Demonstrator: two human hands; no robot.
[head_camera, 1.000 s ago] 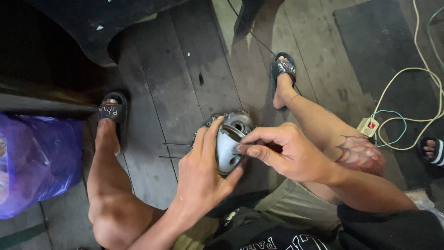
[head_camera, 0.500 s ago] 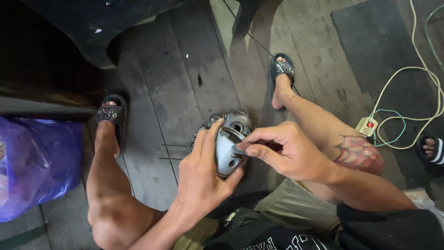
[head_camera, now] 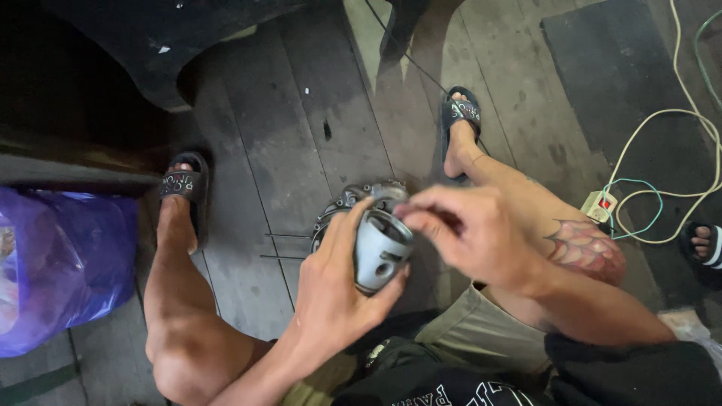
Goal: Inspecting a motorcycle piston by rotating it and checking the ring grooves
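Left hand (head_camera: 331,301): wraps around a grey metal piston (head_camera: 380,252), thumb and fingers closed on its sides, held above the knees.
Right hand (head_camera: 470,233): fingertips pinched together at the piston's open top rim; blurred, so whether it grips anything small is unclear.
Beneath: a round metal engine part (head_camera: 353,199) lies on the wooden floor (head_camera: 293,143).
Bag: purple plastic bag (head_camera: 56,263) at far left, contents indistinct.
Right edge: white power strip (head_camera: 599,204) with cables.

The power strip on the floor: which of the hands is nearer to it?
Right. The right hand hovers at the grey piston's rim, on the power strip's side; the left hand grips the piston, farther away.
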